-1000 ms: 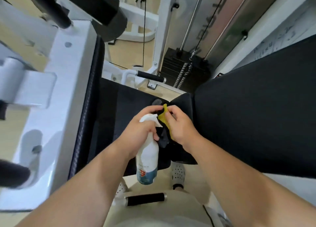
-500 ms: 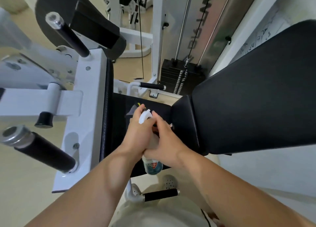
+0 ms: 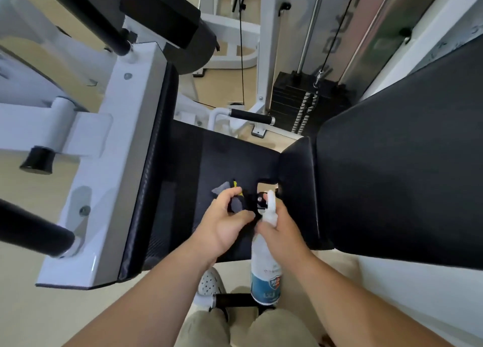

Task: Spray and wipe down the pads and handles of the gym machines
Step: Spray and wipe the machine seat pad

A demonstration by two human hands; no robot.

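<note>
I look down on a gym machine with a black seat pad (image 3: pixel 209 158) and a large black back pad (image 3: pixel 392 177) to its right. My right hand (image 3: pixel 282 231) grips the neck of a white spray bottle (image 3: pixel 265 273) with a blue label, which hangs upright over the seat's front edge. My left hand (image 3: pixel 227 224) is closed on a grey and yellow cloth (image 3: pixel 230 192) above the seat pad. A black handle (image 3: pixel 251 116) sticks out behind the seat. Another black handle (image 3: pixel 31 231) is at the left.
A white machine frame (image 3: pixel 109 163) runs along the seat's left side, with a black roller pad (image 3: pixel 170 20) above. The weight stack (image 3: pixel 300 103) and cable stand at the back. My shoe (image 3: pixel 210 281) and trouser legs are on the beige floor below.
The spray bottle has passed from my left hand to my right hand, and the cloth from my right hand to my left. The two hands have drawn apart.
</note>
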